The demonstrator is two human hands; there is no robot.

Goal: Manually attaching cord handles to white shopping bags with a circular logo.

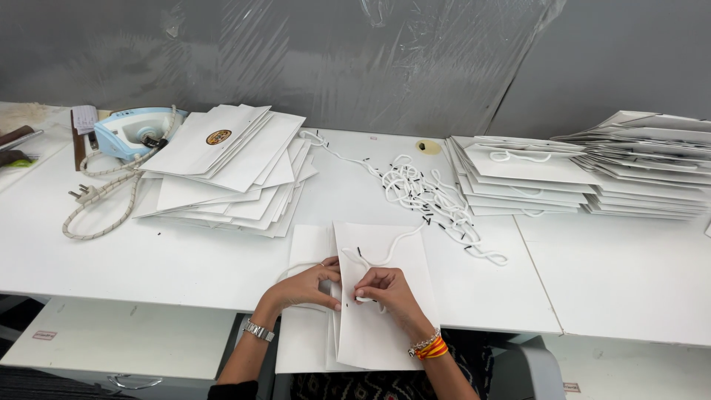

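Note:
A flat white paper bag [385, 326] lies at the table's front edge, overhanging it toward me. My left hand [307, 285] presses on the bag's left fold, fingers curled on the paper. My right hand [389, 290] pinches a white cord [392, 248] with a black tip against the bag's face. The cord curves up from my fingers across the top of the bag. A watch sits on my left wrist, beaded and orange bands on my right.
A tangle of white cords with black tips [426, 196] lies behind the bag. Stacks of flat white bags sit at left [237, 167] and right [585, 174]. A light blue iron [133, 132] with a coiled cable [100, 192] rests at far left.

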